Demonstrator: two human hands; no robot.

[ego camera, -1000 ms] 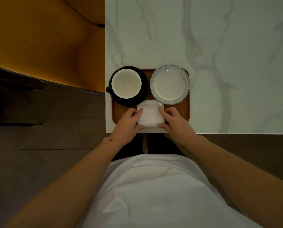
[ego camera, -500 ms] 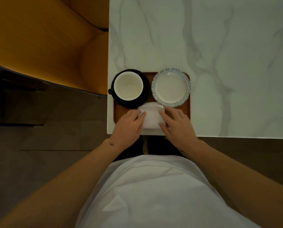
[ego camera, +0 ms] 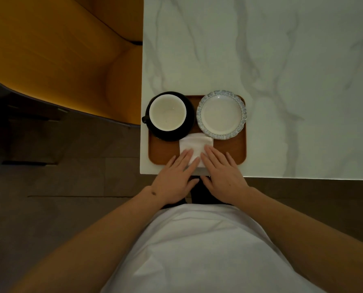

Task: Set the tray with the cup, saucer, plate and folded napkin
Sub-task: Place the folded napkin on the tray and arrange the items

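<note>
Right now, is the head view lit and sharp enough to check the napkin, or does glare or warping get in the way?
Head view: dim overall, no glare; the napkin still reads clearly on the tray, part-covered by the left hand and right hand. Head view: wide-angle warping bows the chair and forearms at the edges; the centre looks sharp.

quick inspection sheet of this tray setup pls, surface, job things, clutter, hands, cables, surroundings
surface: white marble-look table; brown wooden tray at its near left corner.
job's things: black cup with white inside on black saucer, far left of tray; scalloped blue-rimmed white plate far right; folded white napkin near middle, far edge meeting saucer and plate.
clutter: nothing seen.
grippers: left hand and right hand flat, fingers straight, fingertips resting on the napkin.
cables: nothing seen.
surroundings: orange upholstered seat left of table; dark floor; person's white shirt.
</note>
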